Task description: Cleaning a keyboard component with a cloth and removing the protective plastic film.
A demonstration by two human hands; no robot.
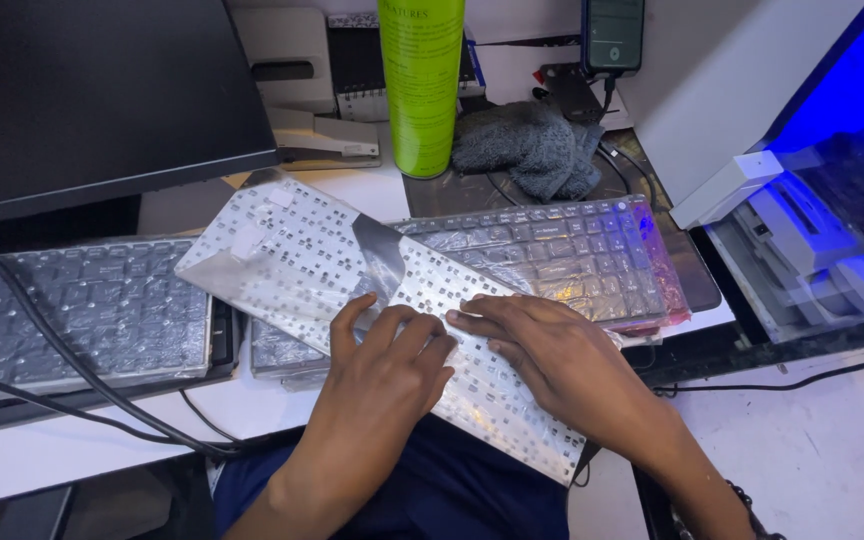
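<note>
Palms of the left hand [377, 375] and right hand [542, 365] are pressed flat, fingers spread, on an upturned white keyboard backplate [292, 255]. Nothing is gripped or lifted yet; wrapped laptop keyboards [562, 255] lie stacked beneath.

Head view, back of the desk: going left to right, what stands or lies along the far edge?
Black monitor → grey stapler → green spray can → crumpled grey cloth → phone on a cable → white machine lit blue.
</note>
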